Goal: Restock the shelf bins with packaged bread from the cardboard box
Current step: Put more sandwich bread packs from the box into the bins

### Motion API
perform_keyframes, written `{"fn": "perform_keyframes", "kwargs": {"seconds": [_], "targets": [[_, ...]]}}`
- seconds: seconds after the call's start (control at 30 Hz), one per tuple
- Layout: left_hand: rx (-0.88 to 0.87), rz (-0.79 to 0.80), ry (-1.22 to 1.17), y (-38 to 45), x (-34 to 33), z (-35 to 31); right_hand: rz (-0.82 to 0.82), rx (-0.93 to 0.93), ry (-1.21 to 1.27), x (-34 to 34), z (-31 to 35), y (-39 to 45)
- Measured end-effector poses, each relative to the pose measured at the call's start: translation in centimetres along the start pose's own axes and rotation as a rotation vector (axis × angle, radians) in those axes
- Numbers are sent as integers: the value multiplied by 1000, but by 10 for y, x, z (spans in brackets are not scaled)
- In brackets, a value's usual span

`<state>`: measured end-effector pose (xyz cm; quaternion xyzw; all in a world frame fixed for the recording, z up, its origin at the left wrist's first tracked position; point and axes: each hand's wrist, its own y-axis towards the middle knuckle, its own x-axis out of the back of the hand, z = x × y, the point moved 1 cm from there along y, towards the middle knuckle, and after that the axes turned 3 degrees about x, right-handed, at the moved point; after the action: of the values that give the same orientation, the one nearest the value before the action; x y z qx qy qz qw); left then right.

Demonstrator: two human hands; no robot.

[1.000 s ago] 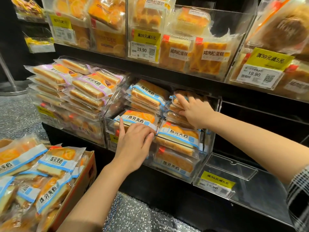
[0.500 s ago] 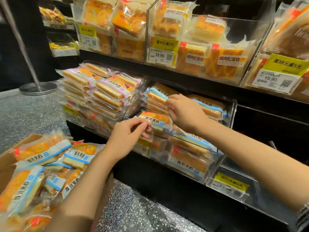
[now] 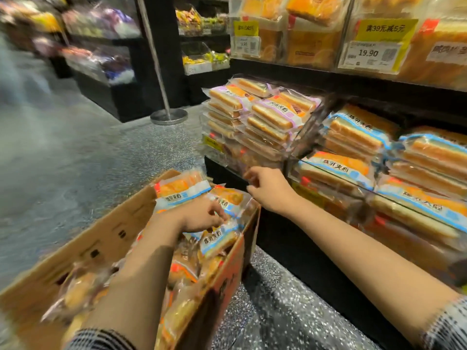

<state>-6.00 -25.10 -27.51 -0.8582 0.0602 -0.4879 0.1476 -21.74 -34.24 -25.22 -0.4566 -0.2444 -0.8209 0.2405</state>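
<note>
Packs of bread point(image 3: 182, 190) with blue-and-white labels fill the cardboard box point(image 3: 101, 238) on the speckled floor point(image 3: 101, 152), just beside the black shelf point(image 3: 290, 238). The left hand point(image 3: 202, 217) reaches into the box, fingers curled onto a pack there. The right hand point(image 3: 267, 188) hangs above the box's far corner, fingers loosely bent, holding nothing. More bread packs sit stacked in the clear bins point(image 3: 369, 195) on the right.

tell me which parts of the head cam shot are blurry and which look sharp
Head view: the aisle shelves at upper left and the near corner of the cardboard box smear with motion blur; the left hand and right hand are slightly soft; the 19.90 price tag reads clearly; wide-angle distortion tilts the metal pole.
</note>
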Motion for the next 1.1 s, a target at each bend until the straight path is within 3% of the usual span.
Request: {"fn": "perform_keyframes", "kwargs": {"seconds": [0.17,0.33,0.47,0.6,0.8,0.97,1.1], "targets": [[223,64,78,-11,-2,49,224,-165,-106,-55,-23,16],[290,126,91,-13,-3,59,126,-344,-139,-77,-26,28],[296,36,136,-9,-5,53,74,-360,-138,-87,-23,31],[350,-149,25,-6,0,54,5,-366,122,-86,-21,36],[436,-417,-255,-7,12,55,-110,-214,402,-63,-9,41],[380,-548,-492,-7,23,64,106,6,797,-37,15,42],[224,-642,-860,-10,30,61,204,37,1025,-37,24,43]]}}
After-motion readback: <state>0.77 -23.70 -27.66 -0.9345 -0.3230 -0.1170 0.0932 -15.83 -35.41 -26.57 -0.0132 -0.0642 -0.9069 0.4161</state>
